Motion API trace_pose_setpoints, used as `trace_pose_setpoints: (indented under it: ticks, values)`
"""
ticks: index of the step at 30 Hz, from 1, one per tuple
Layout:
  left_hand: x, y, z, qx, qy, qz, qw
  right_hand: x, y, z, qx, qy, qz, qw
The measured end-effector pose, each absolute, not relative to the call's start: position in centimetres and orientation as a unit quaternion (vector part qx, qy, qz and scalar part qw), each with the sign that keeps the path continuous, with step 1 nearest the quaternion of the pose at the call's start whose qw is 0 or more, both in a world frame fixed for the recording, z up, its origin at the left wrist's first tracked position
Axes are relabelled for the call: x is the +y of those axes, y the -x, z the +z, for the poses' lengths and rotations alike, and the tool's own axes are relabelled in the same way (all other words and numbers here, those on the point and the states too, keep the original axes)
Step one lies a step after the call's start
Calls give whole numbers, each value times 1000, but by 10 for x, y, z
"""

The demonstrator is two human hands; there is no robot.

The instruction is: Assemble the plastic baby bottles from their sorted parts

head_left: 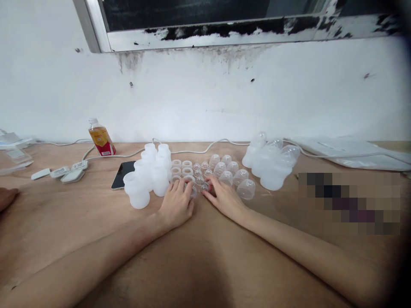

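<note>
My left hand [177, 204] is palm down over the nearest screw rings [176, 171], its fingers curled onto a front ring and partly hiding it. My right hand [227, 200] has thumb and forefinger closing around a small clear bottle nipple [203, 188] in the front of its row. More nipples [197, 173] stand between the rings and several clear dome caps [246, 189]. Left of the rings are several white translucent bottles [137, 190] without tops. On the right, capped bottles [272, 171] stand in a cluster.
A phone [123, 175] lies behind the white bottles. Further left are a drink bottle [102, 137] and white flat pieces [72, 175]. A white cable [195, 152] runs along the wall. Plastic bags [346, 153] lie back right. Another person's hand [7, 198] shows at the left edge.
</note>
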State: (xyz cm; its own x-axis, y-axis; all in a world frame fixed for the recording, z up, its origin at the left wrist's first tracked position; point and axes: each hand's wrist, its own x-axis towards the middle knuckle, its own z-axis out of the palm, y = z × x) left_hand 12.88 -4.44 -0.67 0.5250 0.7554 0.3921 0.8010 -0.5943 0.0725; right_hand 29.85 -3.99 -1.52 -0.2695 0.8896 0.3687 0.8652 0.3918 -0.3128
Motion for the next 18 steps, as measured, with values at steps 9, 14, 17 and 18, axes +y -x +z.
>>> trace_pose_setpoints:
  ticks: [9, 14, 17, 18]
  values:
    - [-46, -129, -8, -438, 870, -214, 79, -52, -333, 83, -730, 607, -216, 230]
    - [-46, -129, -8, -390, 891, -220, 73, -53, -378, 121, -594, 725, -316, 151]
    - [-45, -128, -8, -373, 896, -232, 67, -36, -414, 113, -594, 769, -207, 115]
    - [-45, -128, -8, -366, 897, -239, 64, -29, -427, 109, -614, 767, -154, 108]
